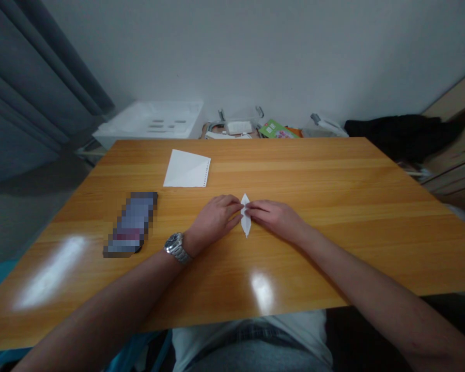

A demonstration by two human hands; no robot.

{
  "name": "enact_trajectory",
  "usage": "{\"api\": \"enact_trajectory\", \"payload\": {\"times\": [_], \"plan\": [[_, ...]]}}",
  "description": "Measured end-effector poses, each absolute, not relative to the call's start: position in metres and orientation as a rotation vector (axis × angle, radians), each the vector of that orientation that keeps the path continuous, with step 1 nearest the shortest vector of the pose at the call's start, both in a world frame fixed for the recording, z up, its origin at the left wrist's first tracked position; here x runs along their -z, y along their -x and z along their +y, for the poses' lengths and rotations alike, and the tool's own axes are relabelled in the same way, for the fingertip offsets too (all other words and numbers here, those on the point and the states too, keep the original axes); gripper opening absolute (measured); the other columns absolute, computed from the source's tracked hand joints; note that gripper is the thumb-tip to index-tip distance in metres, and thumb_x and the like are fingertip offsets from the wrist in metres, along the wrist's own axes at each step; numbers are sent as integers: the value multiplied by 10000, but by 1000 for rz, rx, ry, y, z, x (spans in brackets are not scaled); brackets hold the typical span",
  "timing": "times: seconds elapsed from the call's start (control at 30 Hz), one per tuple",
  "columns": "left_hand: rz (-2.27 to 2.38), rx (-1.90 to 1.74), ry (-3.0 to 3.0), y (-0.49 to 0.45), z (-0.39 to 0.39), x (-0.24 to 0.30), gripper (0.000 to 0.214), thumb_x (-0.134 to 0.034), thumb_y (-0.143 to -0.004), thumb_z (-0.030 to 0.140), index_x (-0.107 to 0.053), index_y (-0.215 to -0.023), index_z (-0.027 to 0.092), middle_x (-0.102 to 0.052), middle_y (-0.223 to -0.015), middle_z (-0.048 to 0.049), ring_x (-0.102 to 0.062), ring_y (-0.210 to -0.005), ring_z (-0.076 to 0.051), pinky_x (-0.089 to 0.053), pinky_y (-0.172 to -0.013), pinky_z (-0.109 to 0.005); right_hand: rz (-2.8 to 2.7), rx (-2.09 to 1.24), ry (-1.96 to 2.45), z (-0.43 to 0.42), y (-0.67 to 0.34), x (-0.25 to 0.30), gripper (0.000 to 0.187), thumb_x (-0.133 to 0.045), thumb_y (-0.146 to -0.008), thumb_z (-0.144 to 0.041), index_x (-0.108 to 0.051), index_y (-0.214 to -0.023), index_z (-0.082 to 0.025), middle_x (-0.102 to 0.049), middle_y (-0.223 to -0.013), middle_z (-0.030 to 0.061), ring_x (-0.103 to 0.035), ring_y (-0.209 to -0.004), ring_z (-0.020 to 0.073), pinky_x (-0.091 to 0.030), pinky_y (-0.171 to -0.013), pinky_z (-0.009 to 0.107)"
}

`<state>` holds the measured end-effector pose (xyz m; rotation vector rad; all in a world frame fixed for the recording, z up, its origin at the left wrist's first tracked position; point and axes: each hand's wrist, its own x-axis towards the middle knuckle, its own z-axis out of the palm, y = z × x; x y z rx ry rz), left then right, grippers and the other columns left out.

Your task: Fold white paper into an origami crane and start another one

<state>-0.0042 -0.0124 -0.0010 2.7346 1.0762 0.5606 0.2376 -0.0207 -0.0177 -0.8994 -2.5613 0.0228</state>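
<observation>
A small piece of folded white paper (246,225), narrow and pointed at both ends, lies on the wooden table between my two hands. From the left, my left hand (217,216) pinches its edge with fingers and thumb; a metal watch (175,248) is on that wrist. My right hand (276,217) grips the opposite edge, its fingertips resting on the paper's upper half. The fingertips cover parts of the folds. Farther back on the left lies a flat white sheet (186,169) with a perforated right edge.
A phone-like device, pixelated (134,222), lies left of my left forearm. The wooden table (313,170) extends to a back edge, beyond which stand a white plastic bin (155,121), a green booklet (277,129) and black cloth (399,134). A grey curtain (31,82) hangs at left.
</observation>
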Motion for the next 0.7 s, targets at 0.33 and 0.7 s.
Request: {"api": "enact_trajectory", "payload": {"times": [0.33, 0.7], "plan": [[1065, -562, -2798, 5, -12, -1, 218, -541, -1005, 279, -655, -1177, 207, -653, -1159, -86, -608, -1071, -229, -482, -970, -385, -2443, -155, 924, -20, -239, 27, 217, -585, -989, -198, -741, -1136, -233, -745, -1218, 87, -733, -1074, 229, -620, -909, 378], [1031, -481, -2857, 2, -12, -2, 205, -514, -1025, 322, -659, -1104, 201, -653, -1080, -81, -614, -978, -219, -486, -902, -363, -2420, -182, 909, -22, -237, 23, 176, -587, -985, -201, -723, -1096, -210, -745, -1200, 91, -720, -1084, 226, -607, -931, 378]]}}
